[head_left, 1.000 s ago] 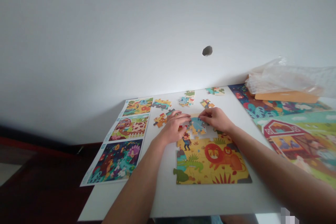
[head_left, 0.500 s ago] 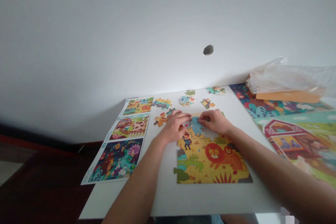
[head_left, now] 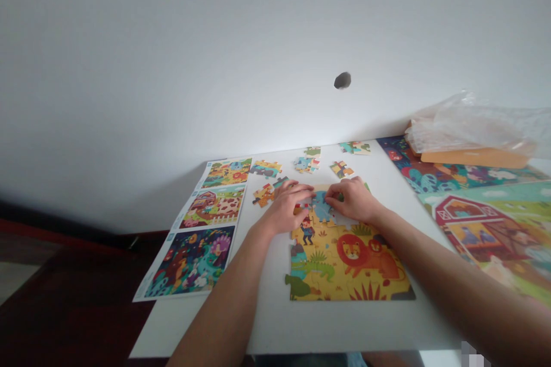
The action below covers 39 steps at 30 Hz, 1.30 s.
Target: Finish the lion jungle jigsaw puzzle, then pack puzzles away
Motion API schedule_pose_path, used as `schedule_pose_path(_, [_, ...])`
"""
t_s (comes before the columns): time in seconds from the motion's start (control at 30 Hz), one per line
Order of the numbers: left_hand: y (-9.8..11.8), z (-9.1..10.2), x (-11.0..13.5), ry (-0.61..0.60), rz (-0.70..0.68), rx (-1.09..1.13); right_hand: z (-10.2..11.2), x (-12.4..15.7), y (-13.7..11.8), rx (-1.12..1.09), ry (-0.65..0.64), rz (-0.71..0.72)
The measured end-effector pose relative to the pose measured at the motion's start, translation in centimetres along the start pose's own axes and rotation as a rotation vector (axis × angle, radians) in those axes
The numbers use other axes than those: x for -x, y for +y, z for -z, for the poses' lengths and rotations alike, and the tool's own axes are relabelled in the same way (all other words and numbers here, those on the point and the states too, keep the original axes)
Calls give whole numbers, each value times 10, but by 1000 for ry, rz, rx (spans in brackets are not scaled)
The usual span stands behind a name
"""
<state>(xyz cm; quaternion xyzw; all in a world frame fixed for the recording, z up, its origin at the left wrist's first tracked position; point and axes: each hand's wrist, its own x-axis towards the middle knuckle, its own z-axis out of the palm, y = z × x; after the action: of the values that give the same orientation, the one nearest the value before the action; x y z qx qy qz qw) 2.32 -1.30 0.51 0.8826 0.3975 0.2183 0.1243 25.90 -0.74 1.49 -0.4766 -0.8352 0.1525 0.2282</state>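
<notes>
On the white table lies a partly joined jigsaw puzzle (head_left: 321,287) with lions, a crocodile and a small figure in a hat. My left hand (head_left: 287,206) rests at its upper left side, fingers stretched toward the blue elephant and thumb bent beneath them. My right hand (head_left: 356,199) is closed, thumb and forefinger pinching a puzzle piece at the elephant's right side (head_left: 322,202); my fingers hide most of that piece. Bare table shows through a gap just below this hand. Loose orange puzzle pieces (head_left: 262,195) lie beside my left fingertips.
Several loose puzzle pieces (head_left: 266,169) lie toward the wall, among them a yellow-brown one (head_left: 342,170). A sheet with three pictures (head_left: 202,246) hangs partly over the left edge. At the right are a farm picture (head_left: 512,206), an orange box (head_left: 473,157) and clear plastic wrapping (head_left: 473,126).
The fingers of my right hand have shifted slightly at the elephant. My left hand stays in nearly the same place, and the loose pieces have not moved.
</notes>
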Motion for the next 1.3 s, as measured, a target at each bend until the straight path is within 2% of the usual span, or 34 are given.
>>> schedule_pose_path(0.23, [0, 0, 0, -4, 6, 0, -1, 0, -1, 67, 4, 13])
schedule_pose_path(0.8, [3, 2, 1, -12, 12, 0, -6, -1, 5, 39, 27, 19])
schedule_pose_path(1.13, [0, -2, 0, -24, 26, -22, 1, 3, -3, 120, -86, 97])
schedule_pose_path(1.3, [2, -1, 0, -32, 28, -20, -2, 3, -2, 125, -98, 108])
